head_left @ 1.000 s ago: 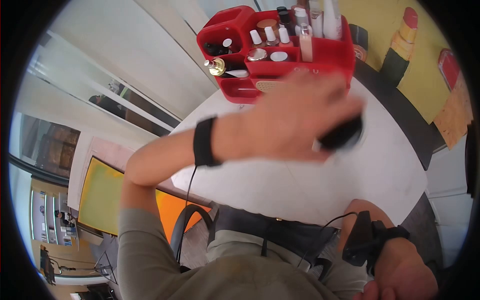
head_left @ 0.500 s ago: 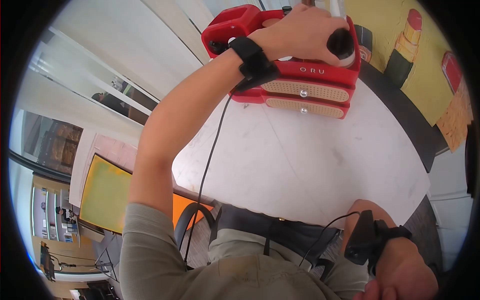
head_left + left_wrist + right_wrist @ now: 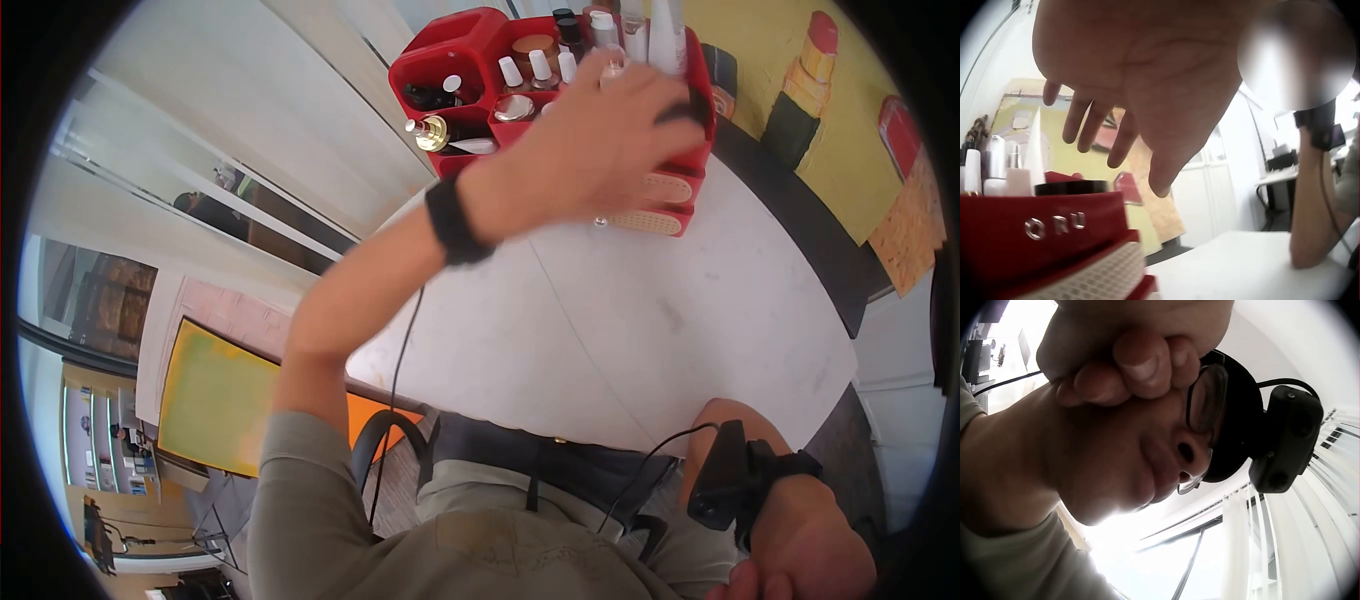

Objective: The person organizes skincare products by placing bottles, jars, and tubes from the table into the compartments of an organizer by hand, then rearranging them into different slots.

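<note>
My left hand (image 3: 600,140) hovers over the front right of a red organizer (image 3: 445,55), blurred in the head view. In the left wrist view its palm (image 3: 1141,69) faces the camera, fingers spread and holding nothing. Just below them, a round black lid (image 3: 1072,187) shows above the organizer's front wall, which is lettered ORU. Fingers partly cover this lid (image 3: 682,106) in the head view. My right hand (image 3: 800,555) is raised near the camera at the lower right. The right wrist view shows its fingers (image 3: 1144,365) curled against the cheek, holding nothing.
Several white-capped nail polish bottles (image 3: 510,73), a white tube (image 3: 666,42) and a gold-capped bottle (image 3: 430,132) stand in the organizer. It sits at the far side of a white table (image 3: 640,330). A cable (image 3: 405,340) trails from the left wrist.
My left hand carried the black-lidded jar from over the table to the organizer's front right compartment and let go. It has drawn back slightly toward me. The right hand has stayed in place.
</note>
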`<state>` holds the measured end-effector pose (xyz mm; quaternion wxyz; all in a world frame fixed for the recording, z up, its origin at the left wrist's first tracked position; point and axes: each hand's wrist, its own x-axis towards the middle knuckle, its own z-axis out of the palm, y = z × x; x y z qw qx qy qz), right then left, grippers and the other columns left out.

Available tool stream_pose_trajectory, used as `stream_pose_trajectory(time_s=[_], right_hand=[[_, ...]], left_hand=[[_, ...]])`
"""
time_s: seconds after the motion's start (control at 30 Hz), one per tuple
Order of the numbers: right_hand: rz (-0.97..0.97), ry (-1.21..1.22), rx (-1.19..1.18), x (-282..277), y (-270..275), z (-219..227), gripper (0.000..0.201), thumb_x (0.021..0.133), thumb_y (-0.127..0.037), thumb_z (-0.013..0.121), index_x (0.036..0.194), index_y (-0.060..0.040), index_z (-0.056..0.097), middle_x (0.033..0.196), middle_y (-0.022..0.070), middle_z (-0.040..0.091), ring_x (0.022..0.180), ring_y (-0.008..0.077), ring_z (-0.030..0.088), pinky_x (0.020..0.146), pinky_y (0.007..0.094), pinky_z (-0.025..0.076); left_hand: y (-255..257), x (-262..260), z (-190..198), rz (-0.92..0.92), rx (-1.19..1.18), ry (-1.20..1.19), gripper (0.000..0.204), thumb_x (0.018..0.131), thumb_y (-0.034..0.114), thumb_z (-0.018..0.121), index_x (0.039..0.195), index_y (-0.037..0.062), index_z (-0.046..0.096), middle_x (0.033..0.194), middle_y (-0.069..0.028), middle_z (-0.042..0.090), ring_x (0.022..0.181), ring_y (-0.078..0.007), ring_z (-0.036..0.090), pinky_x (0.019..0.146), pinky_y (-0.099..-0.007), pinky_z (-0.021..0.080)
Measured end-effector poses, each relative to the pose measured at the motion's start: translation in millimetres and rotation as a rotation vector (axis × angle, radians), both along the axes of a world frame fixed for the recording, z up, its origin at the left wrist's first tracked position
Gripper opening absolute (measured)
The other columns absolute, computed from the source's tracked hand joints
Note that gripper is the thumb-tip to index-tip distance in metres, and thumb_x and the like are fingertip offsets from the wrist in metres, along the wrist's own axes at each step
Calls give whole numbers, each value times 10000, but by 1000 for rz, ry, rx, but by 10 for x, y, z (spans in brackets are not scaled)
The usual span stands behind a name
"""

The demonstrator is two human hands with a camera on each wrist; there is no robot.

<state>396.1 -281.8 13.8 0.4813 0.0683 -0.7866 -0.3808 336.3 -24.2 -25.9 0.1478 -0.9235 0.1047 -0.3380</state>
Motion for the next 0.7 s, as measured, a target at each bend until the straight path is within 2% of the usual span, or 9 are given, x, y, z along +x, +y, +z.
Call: stream_pose_trajectory(time_s=[0.03,0.17,0.23,0.27,0.33,0.57,0.63,0.67,0.7], right_hand=[[-3,-3,-3,-3,6,0,400,890,-233,600,510,-122,541,459,-13,536,399,78,515,393,214,357],[29,-75,-35,-29,43,1,415,912,-223,602,516,-119,532,487,14,571,423,110,552,391,213,365],[-22,-5,-153,-36,45,15,403,919,-230,603,537,-116,543,501,12,575,433,115,553,408,224,367],[-52,29,-210,-38,47,29,398,923,-233,604,547,-115,548,508,10,577,437,117,554,416,229,368],[-131,79,-329,-41,58,59,387,929,-240,605,567,-113,558,522,8,582,446,122,555,432,239,370],[-591,127,-597,-24,130,198,354,953,-265,611,638,-104,595,572,-1,598,478,138,559,489,276,377],[-729,145,-643,-11,148,256,346,960,-272,612,659,-101,605,587,-3,602,488,143,560,506,286,379],[-768,167,-773,100,289,313,508,990,-442,534,600,-120,571,569,10,623,453,160,569,475,309,332],[-440,234,-794,237,640,293,561,983,-479,552,607,-70,628,591,55,654,488,192,597,470,301,393]], left_hand=[[-115,-132,-65,-4,-1,1,513,761,289,896,1189,134,660,1185,-71,646,1128,-279,617,985,-419,462],[-296,-555,-548,-352,-607,375,276,865,224,831,1089,105,723,1205,-69,674,1093,-264,639,964,-402,478],[-225,-626,-890,-547,-1227,741,147,937,177,767,1047,85,734,1091,-59,718,976,-220,675,896,-348,508],[-203,-671,-1033,-553,-1238,737,147,937,177,767,1047,85,734,1091,-59,718,976,-220,675,896,-348,508],[-168,-775,-1301,-499,-1690,986,109,995,136,699,1046,41,720,976,-50,730,893,-162,675,847,-305,523],[48,-845,-1529,-647,-1923,1041,208,1054,174,610,1092,-15,689,1007,-85,717,920,-157,663,848,-307,525],[90,-826,-1739,-804,-2316,894,229,1072,200,579,1122,-5,667,1009,-98,706,933,-182,666,858,-330,525],[83,-814,-1752,-850,-2296,896,229,1072,200,579,1122,-5,667,1009,-98,706,933,-182,666,858,-330,525],[82,-819,-1755,-813,-2291,896,231,1075,208,574,1121,-1,661,1008,-100,702,936,-189,666,865,-339,526]])
